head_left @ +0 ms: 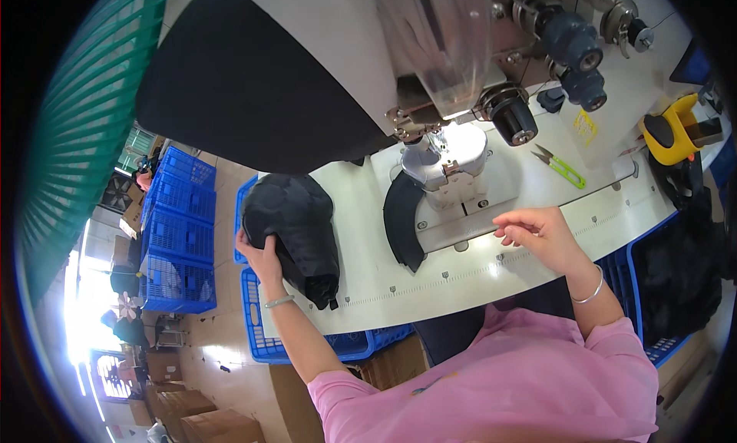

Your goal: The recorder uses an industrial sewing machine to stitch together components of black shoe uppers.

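At the left end of the sewing table, my left hand [264, 260] is closed on the edge of a black fabric cap [295, 224], thumb on the near side. Its fingertips are partly hidden behind the cloth. A black curved strip like a cap's brim [402, 222] lies on the table against the left of the sewing machine's bed [445, 166]. My right hand [535, 234] hovers above the table to the right of the machine's bed. The fingers are loosely bent, the thumb apart from them, with nothing visible between. Green-handled thread snips [560, 166] lie beyond it.
The machine's head [441, 51] with tension knobs overhangs the table. A large black panel [253, 82] hangs at upper left. A yellow holder [675, 132] stands at the right. Blue crates [253, 320] sit beneath the table's left end, and a crate of dark cloth [675, 274] stands at right.
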### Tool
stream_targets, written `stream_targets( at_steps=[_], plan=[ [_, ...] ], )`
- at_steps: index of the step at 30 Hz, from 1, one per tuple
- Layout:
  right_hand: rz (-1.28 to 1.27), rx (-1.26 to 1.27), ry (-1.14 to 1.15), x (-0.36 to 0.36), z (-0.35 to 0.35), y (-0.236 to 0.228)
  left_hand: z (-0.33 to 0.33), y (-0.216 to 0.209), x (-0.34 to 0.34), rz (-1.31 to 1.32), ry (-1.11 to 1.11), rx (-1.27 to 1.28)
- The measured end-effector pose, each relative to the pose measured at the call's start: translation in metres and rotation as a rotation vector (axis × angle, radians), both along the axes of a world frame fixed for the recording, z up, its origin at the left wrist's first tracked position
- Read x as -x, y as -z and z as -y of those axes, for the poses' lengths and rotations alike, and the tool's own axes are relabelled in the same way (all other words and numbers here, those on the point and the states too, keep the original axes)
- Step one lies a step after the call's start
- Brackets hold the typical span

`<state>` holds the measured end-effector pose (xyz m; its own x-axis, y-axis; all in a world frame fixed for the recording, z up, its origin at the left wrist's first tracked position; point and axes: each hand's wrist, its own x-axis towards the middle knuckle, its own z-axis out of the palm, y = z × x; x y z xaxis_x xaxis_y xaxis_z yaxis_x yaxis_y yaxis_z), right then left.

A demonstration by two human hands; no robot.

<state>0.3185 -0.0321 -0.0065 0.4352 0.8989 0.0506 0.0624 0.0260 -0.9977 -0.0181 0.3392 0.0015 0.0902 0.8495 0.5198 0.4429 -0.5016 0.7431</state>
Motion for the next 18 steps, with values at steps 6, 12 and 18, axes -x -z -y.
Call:
stream_targets(
  at_steps=[6,12,18],
  plan=[
    [0.336,-0.003,0.195,-0.010,0.022,0.000,-0.007,0.019,0.009,-0.062,-0.051,0.061],
    [0.952,0.270,0.745,-0.066,0.079,0.005,0.012,0.000,0.012,-0.062,-0.047,-0.141],
    [1.066,0.811,1.419,-0.134,0.163,-0.020,0.089,-0.050,-0.051,-0.201,-0.045,-0.337]
  ],
)
